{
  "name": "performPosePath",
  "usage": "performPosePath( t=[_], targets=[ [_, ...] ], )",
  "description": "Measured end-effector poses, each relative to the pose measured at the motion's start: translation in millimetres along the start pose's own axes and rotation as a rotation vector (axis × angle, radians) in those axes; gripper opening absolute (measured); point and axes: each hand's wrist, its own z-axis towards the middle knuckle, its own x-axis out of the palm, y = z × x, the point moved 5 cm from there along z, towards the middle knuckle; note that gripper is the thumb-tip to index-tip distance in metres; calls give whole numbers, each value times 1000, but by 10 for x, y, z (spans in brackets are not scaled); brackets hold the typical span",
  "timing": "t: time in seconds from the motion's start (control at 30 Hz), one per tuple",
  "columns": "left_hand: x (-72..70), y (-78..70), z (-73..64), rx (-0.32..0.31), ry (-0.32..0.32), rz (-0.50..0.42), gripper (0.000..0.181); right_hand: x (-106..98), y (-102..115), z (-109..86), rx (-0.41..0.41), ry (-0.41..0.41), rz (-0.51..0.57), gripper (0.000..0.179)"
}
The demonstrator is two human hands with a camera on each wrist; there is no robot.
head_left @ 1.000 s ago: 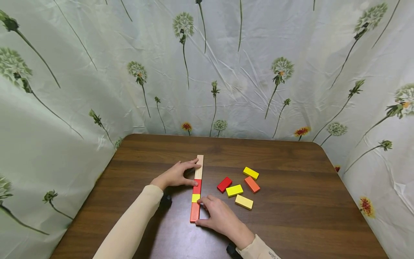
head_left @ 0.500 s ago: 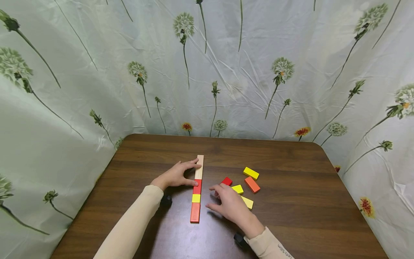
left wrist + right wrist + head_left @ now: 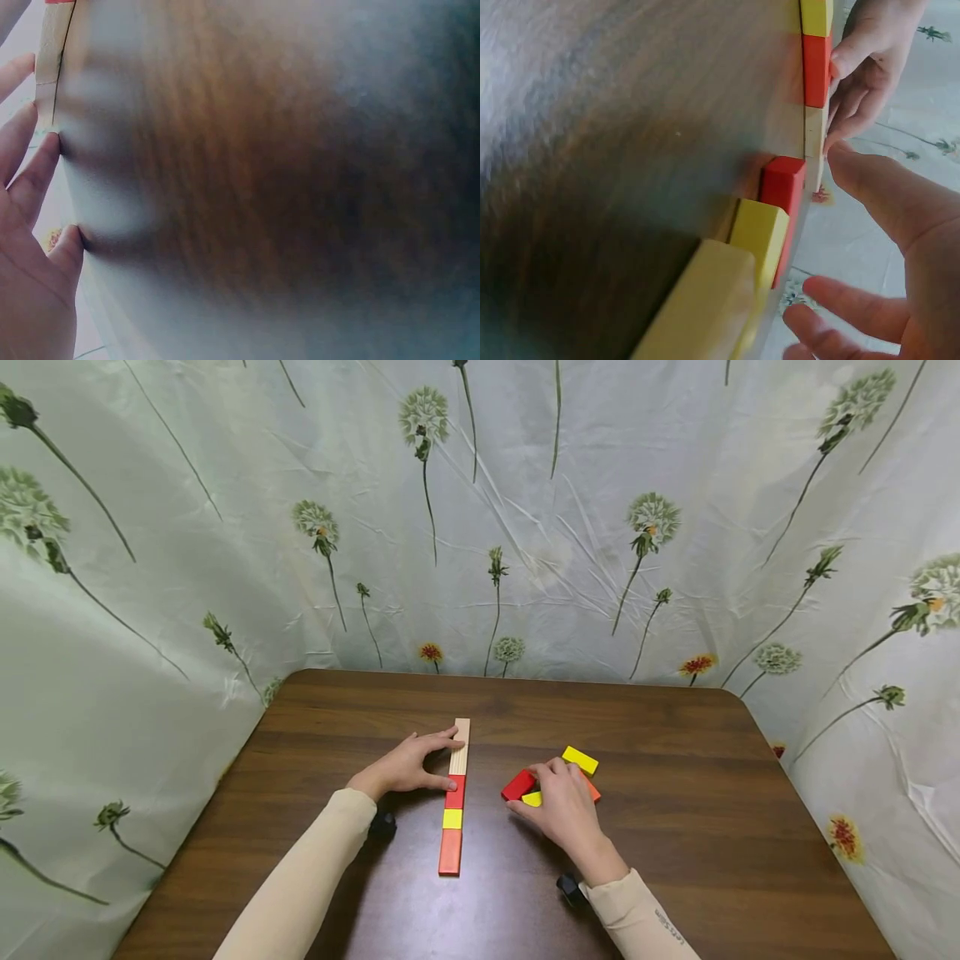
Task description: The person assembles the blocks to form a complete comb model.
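A straight row of blocks lies on the table: pale wooden pieces at the far end, then a red block, a yellow block and an orange block nearest me. My left hand rests against the row's left side, thumb at the red block, fingers spread on the pale wood. Over the loose blocks hovers my right hand, thumb and fingers apart. Beside it are a loose red block and a yellow block, partly covered. The right wrist view shows a pale yellow block, hidden in the head view.
Beyond the right hand lie another yellow block and an orange block, partly hidden. A flower-printed curtain hangs behind the brown wooden table.
My right hand has left the orange block at the row's near end and moved right and away from me, over the loose blocks. The left hand has stayed in place.
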Motion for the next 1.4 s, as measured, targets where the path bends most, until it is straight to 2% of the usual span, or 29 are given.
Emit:
performPosePath(
  t=[0.23,0.53,1.0,1.23,1.4],
  targets=[
    [10,-6,8,0,0,-6,79,64,-45,-30,24,-50,-55,67],
    [13,-6,11,-1,-1,-3,78,110,-66,-47,43,-62,-57,61],
    [17,5,0,-8,-2,-14,79,185,-130,-42,82,-47,15,58],
    [13,4,-1,-7,-1,-14,79,196,-187,-9,127,-3,107,54],
    [13,8,-2,-8,0,-14,79,196,-218,10,136,-2,138,53]
  ],
)
